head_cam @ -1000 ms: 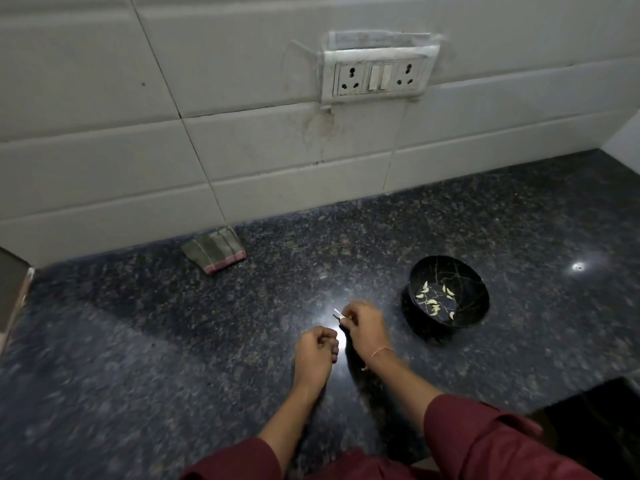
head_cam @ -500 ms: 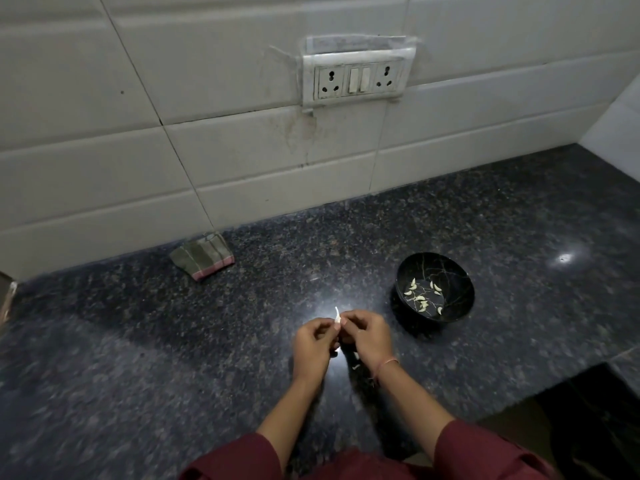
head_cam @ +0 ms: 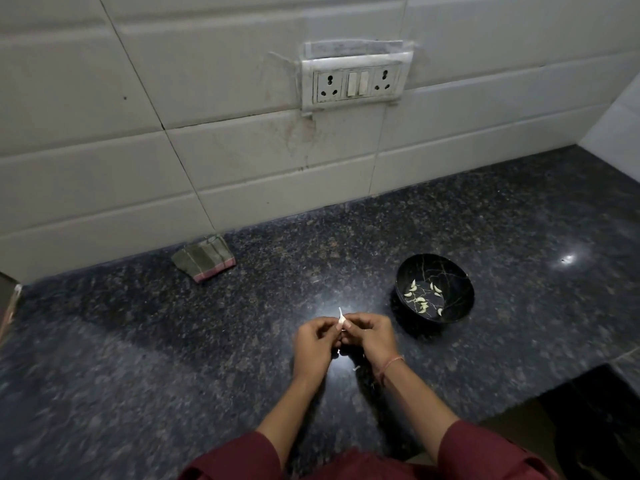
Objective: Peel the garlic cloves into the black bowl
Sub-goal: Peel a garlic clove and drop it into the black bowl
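A small white garlic clove [head_cam: 342, 317] with a thin papery tip sticks up between my two hands, just above the dark granite counter [head_cam: 173, 358]. My left hand [head_cam: 313, 344] and my right hand [head_cam: 369, 336] meet at it, fingers curled, both pinching the clove. To the right of my hands stands the black bowl [head_cam: 460, 289], with several pale peeled cloves [head_cam: 420, 300] lying in its bottom. A few bits of white skin [head_cam: 356, 368] lie on the counter under my hands.
A folded striped cloth [head_cam: 204, 258] lies at the foot of the white tiled wall, back left. A socket and switch plate [head_cam: 356, 83] is fixed on the wall. The counter's front edge drops off at the lower right [head_cam: 519, 407].
My left hand has come up to join my right hand at the clove; a second ago the hands were slightly apart. The view has shifted a little to the left.
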